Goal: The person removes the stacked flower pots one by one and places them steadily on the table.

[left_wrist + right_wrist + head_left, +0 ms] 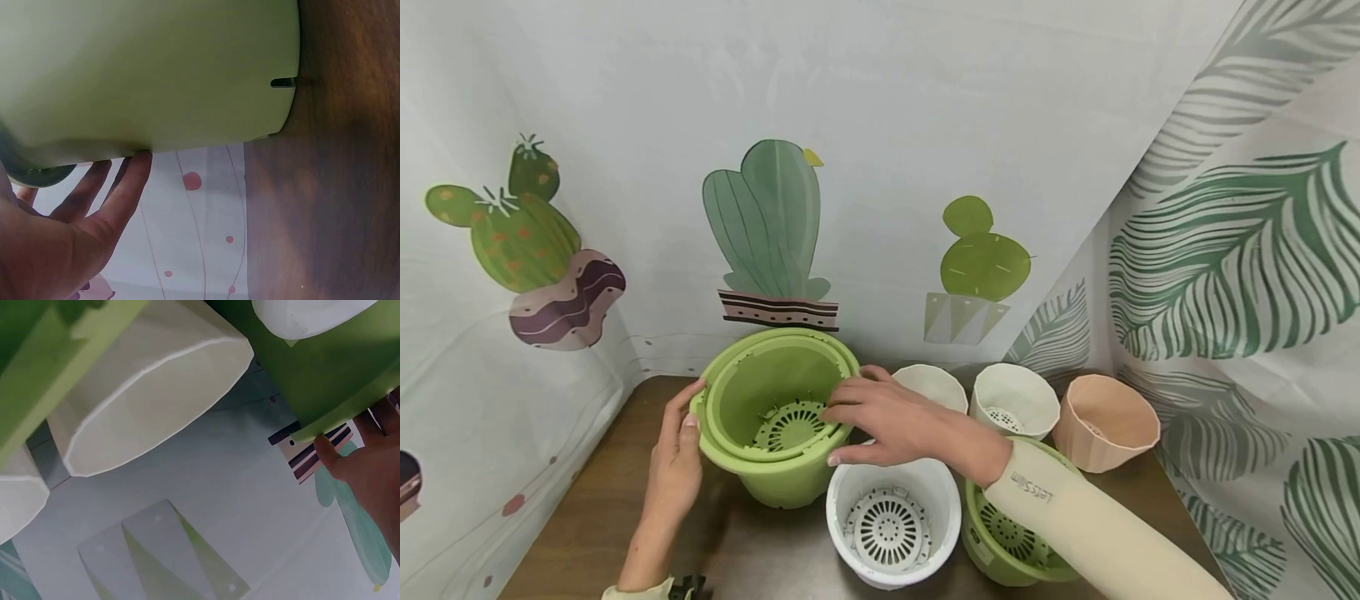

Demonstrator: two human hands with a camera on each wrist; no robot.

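Observation:
A stack of green flower pots (760,479), one nested in the other, stands at the back left of the table, with a slotted base inside. My left hand (679,458) holds its left rim, thumb on top. In the left wrist view, the fingers (128,190) of that hand touch the pot's outer wall (156,75). Across the opposite rim lies my right hand (887,417), fingers over the edge and thumb outside. The right wrist view shows this hand (375,481) gripping the green rim (337,419). Just in front of it sits a white slotted pot (951,508).
Another green pot (988,554) stands under my right forearm. Two small white pots (936,383) (1026,387) and a peach pot (1112,417) line the back right of the brown table (737,550). A cactus-printed cloth (880,167) hangs close behind.

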